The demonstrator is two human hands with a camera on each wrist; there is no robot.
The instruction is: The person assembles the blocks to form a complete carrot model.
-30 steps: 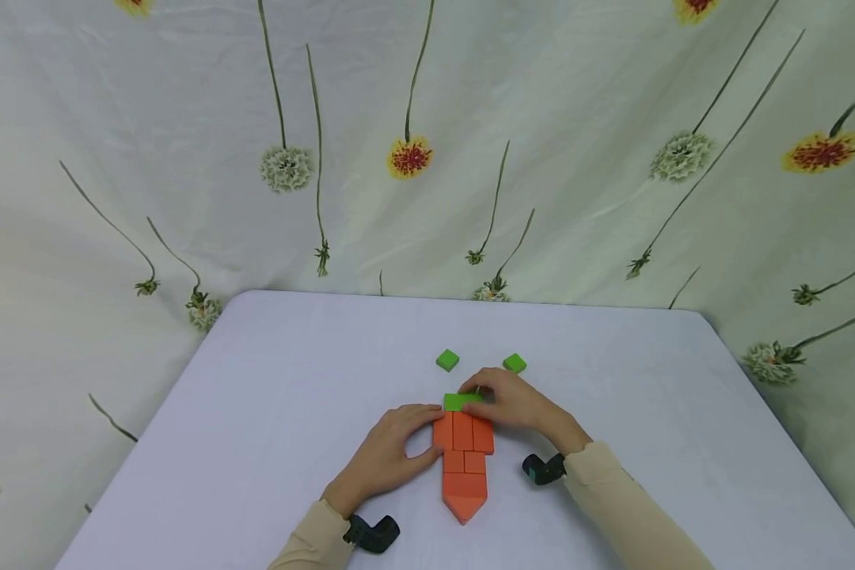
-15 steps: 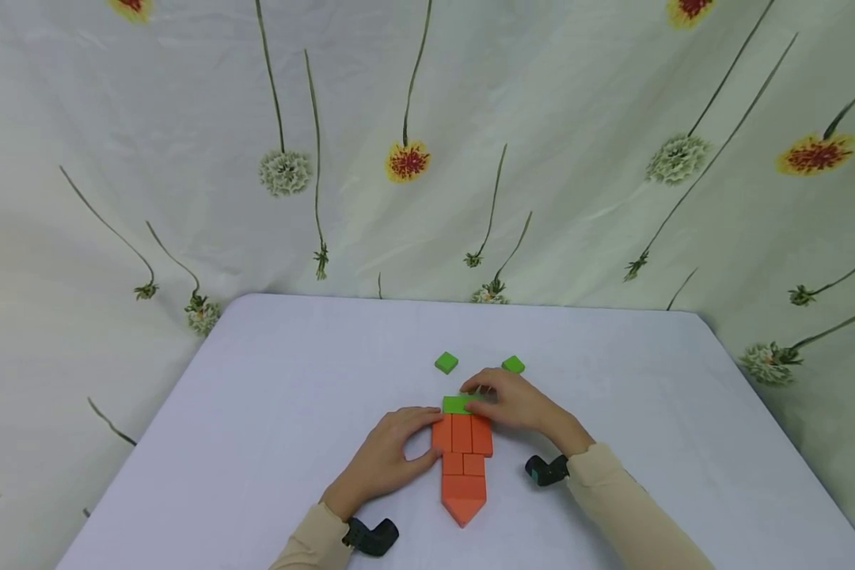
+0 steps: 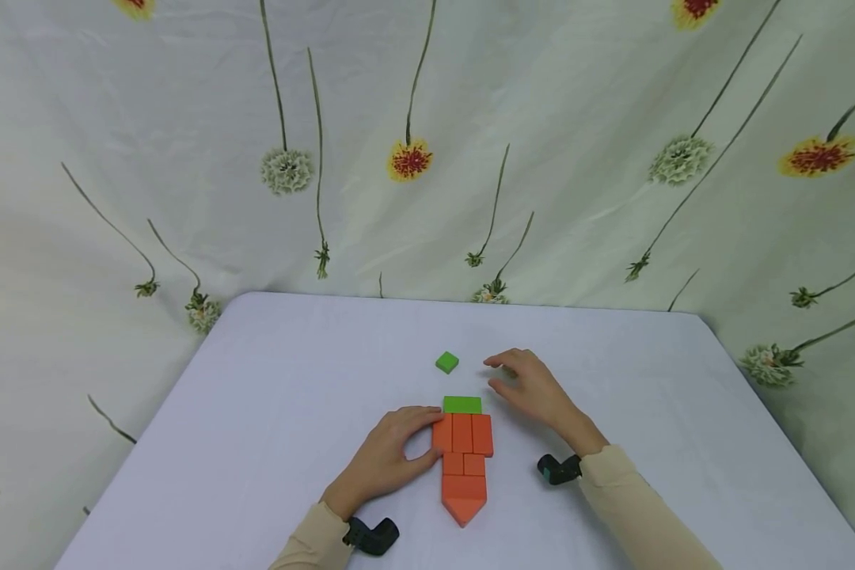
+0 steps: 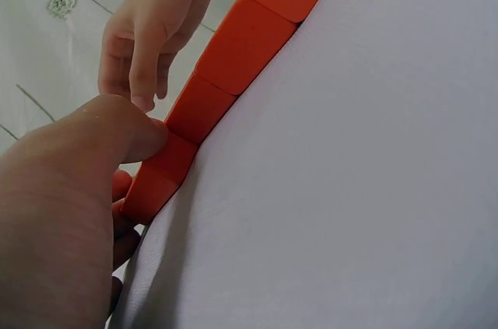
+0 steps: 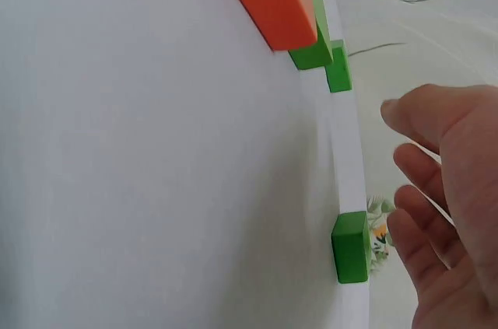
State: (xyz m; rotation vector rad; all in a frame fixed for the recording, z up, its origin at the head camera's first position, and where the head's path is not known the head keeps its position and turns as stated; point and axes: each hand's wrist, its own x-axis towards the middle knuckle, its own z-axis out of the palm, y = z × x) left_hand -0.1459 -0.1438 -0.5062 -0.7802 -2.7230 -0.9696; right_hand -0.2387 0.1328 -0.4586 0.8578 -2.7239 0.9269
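Note:
Orange blocks (image 3: 463, 487) lie flat on the white table, joined in a column with a pointed near end. A long green block (image 3: 463, 404) lies against the column's far end. My left hand (image 3: 385, 455) holds the leftmost upper orange block (image 3: 442, 434) at its left side, thumb at the near corner and fingers at the far corner. My right hand (image 3: 534, 388) hovers with thumb and fingers apart, holding nothing, over a small green block (image 5: 352, 247), which it mostly hides in the head view. Another small green block (image 3: 447, 362) lies farther left.
The white table (image 3: 292, 356) has its far edge against a pale flowered cloth (image 3: 577, 103). A black wrist camera (image 3: 374, 537) sits at my left cuff, another wrist camera (image 3: 559, 470) at my right.
My right hand has let go of the long green block and moved away and to the right, over the right small green block. The left hand stays in place.

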